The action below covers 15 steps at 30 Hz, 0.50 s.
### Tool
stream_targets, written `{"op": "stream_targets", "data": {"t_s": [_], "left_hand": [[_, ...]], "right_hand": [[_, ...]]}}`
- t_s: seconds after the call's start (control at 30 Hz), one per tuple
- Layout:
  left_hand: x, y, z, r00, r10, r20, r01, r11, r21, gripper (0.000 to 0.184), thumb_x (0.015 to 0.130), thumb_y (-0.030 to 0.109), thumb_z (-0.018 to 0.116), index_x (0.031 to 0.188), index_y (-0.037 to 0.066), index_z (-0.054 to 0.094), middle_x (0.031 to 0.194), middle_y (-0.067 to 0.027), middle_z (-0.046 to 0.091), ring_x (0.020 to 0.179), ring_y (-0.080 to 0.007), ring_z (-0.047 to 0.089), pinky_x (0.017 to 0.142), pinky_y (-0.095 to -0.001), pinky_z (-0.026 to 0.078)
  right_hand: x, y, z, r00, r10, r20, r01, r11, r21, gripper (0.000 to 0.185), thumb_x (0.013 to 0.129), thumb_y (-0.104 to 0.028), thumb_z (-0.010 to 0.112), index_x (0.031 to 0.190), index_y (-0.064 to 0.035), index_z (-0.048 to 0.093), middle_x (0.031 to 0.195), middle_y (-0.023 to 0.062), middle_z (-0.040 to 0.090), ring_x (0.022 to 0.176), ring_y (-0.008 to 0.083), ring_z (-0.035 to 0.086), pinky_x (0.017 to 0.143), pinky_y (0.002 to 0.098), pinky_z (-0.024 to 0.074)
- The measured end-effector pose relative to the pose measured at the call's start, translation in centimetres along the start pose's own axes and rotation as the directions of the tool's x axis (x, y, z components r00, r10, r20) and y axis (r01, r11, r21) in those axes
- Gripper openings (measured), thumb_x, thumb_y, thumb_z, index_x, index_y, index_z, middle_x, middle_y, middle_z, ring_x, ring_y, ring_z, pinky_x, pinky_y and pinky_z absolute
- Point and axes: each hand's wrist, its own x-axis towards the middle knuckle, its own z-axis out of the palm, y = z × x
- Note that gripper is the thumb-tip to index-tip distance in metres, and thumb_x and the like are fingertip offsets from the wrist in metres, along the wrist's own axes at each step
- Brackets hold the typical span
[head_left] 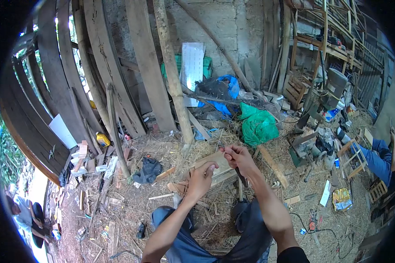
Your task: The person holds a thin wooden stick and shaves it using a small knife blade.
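Observation:
My left hand [200, 181] is above the low wooden bench, its fingers curled and thumb raised. Whatever it may hold is too small to make out. A little higher and to the right, my right hand [238, 158] is closed in a pinch. A thin, thread-like piece seems to show near its fingertips, but its kind is unclear. Below both hands lies a pale wooden board [220, 160], partly covered by my right hand. My bent knees [166, 215] flank the bench.
A green plastic sack [257, 125] and a black bag [149, 170] lie nearby on the shaving-strewn floor. Loose planks [273, 167] and a yellow packet [342, 199] are to the right. Upright boards [151, 65] lean behind. Other people sit at far left [28, 215] and far right [382, 162].

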Motion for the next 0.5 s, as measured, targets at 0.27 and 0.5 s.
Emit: {"op": "stream_targets", "data": {"t_s": [0.27, 0.5], "left_hand": [[-0.6, -1.1, 0.5, 1.000, -0.022, 0.016, 0.023, 0.997, -0.069, 0.014, 0.093, 0.014, 0.050, 0.096, 0.005, 0.061, 0.059, -0.0046, 0.045, 0.055, -0.0121, 0.040, 0.054, -0.0290, 0.035], [-1.2, 0.1, 0.1, 1.000, -0.013, -0.009, 0.013, 1.000, -0.009, 0.016, 0.094, 0.016, 0.050, 0.096, 0.004, 0.061, 0.060, -0.0057, 0.048, 0.056, -0.0127, 0.042, 0.055, -0.0295, 0.037]], "right_hand": [[0.6, -0.1, -1.1, 0.998, 0.035, -0.055, -0.043, 0.988, -0.147, 0.027, 0.092, -0.024, 0.056, 0.098, 0.0011, 0.061, 0.063, -0.0060, 0.047, 0.046, 0.0019, 0.032, 0.042, 0.0201, 0.0221], [2.0, 0.1, -2.8, 0.833, -0.197, -0.517, 0.030, 0.949, -0.313, 0.025, 0.093, -0.024, 0.055, 0.095, 0.0004, 0.061, 0.061, -0.0052, 0.046, 0.046, 0.0025, 0.034, 0.040, 0.0210, 0.0230]]}}
